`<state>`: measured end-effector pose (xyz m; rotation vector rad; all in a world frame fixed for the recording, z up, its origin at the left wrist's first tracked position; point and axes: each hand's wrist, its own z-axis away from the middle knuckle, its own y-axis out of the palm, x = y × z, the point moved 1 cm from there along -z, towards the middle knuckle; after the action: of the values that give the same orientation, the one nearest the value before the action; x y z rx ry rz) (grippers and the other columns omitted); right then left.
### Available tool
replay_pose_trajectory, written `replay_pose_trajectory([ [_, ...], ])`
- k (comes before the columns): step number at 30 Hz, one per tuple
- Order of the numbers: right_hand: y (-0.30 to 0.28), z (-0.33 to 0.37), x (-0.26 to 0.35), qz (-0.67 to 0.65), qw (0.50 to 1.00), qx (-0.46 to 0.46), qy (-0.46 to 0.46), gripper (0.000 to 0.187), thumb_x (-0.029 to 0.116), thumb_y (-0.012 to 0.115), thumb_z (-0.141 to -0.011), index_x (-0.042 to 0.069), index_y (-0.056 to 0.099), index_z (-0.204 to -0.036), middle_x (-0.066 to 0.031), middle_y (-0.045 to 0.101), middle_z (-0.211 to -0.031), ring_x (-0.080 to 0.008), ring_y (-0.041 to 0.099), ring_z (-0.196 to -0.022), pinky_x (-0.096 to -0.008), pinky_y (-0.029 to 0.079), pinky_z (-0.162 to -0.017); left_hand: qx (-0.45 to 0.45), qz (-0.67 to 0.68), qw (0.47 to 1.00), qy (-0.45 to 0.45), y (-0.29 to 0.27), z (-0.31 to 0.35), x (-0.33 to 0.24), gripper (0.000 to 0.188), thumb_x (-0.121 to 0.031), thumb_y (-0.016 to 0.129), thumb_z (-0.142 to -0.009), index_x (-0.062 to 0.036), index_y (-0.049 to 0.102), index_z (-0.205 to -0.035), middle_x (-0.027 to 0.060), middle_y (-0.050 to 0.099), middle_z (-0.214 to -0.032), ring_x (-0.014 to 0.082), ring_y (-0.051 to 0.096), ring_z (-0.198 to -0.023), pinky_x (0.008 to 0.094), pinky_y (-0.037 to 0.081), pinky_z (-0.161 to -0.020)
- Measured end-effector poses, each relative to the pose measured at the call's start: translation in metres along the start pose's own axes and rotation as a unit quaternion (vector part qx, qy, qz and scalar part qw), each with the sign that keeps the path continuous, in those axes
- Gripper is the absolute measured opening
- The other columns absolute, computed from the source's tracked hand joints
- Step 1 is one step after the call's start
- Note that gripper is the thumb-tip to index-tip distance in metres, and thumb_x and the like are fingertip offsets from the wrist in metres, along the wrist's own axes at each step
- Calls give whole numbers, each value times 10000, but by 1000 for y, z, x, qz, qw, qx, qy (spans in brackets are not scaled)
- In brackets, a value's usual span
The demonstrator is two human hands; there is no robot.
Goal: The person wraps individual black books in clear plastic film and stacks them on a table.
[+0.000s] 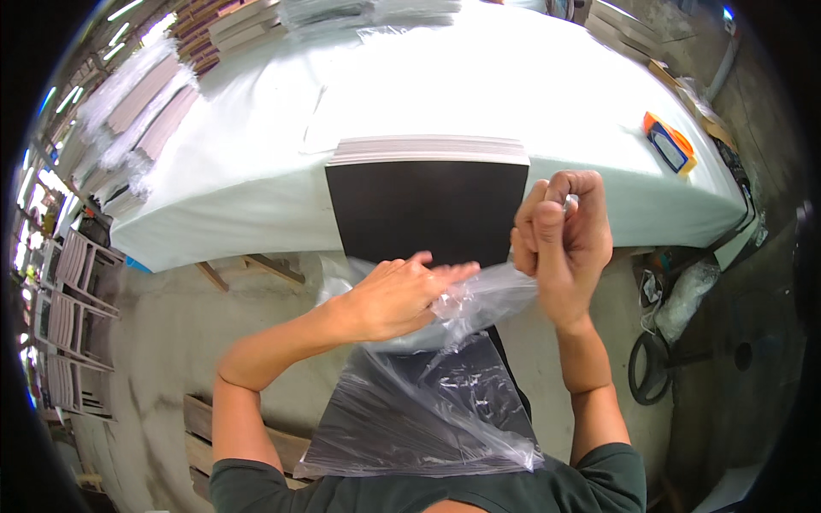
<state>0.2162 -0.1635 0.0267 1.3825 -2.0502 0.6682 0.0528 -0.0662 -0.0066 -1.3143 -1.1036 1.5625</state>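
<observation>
A flat dark panel [402,402] in a clear plastic bag [466,398] leans against my front, below the table edge. The loose, crumpled end of the plastic [500,295] spreads out under my hands. My left hand [398,299] is laid over that end, fingers stretched to the right and slightly blurred. To its right, my right hand [564,235] is raised and closed. A small shiny bit shows between its thumb and fingers, too small to name. Straight ahead, a stack of pale-edged panels with a black face [428,201] sits at the table's front edge.
A pale cloth covers the large table [248,197]. An orange and blue tape dispenser [670,144] lies at its right. Plastic-wrapped stacks [141,107] stand at the far left. Chair frames [77,333] line the left side. A wooden pallet [198,427] lies low on the floor.
</observation>
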Motion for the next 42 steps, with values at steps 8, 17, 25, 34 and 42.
replay_pose_trajectory([
  [8, -7, -4, -24, 85, 916, 385, -69, 328, 224, 717, -725, -53, 541, -723, -108, 554, -736, -246, 553, -658, -371, 446, -625, -66, 205, 972, 95, -22, 34, 49, 314, -223, 514, -852, -52, 605, -1099, 205, 608, -884, 309, 588, -804, 375, 452, -766],
  [17, 9, 30, -53, -269, 876, 272, 294, 386, 294, 650, -820, -67, 568, -927, -138, 606, -864, -170, 600, -726, -291, 498, -598, -132, 542, 825, 91, -17, 52, 32, 263, -180, 659, -667, 38, 564, -556, 152, 607, -646, 193, 475, -480, 290, 362, -476],
  [25, -30, 2, -23, 42, 932, 264, 246, 128, 126, 636, -811, 9, 599, -776, -33, 568, -647, -79, 509, -637, -251, 391, -564, 173, 376, 905, 104, -18, 75, 84, 347, -314, 618, -823, 25, 667, -879, 216, 646, -942, 262, 592, -615, 332, 459, -627],
  [34, 18, -17, -23, 188, 979, 78, 30, 103, 100, 576, -854, 2, 554, -832, -85, 437, -548, -141, 377, -444, -262, 321, -433, -169, 35, 985, -13, -14, -5, 25, 679, -484, 575, -812, -53, 404, -1308, 231, 378, -1333, 384, 379, -1226, 404, 348, -1006],
  [42, -14, 10, -60, -128, 892, 351, 254, 393, 346, 610, -854, -46, 631, -872, -53, 585, -939, -103, 521, -763, -279, 443, -652, -288, 571, 761, 113, 35, 44, 60, 187, -229, 559, -859, -67, 603, -942, 66, 589, -757, 181, 500, -623, 322, 401, -563],
])
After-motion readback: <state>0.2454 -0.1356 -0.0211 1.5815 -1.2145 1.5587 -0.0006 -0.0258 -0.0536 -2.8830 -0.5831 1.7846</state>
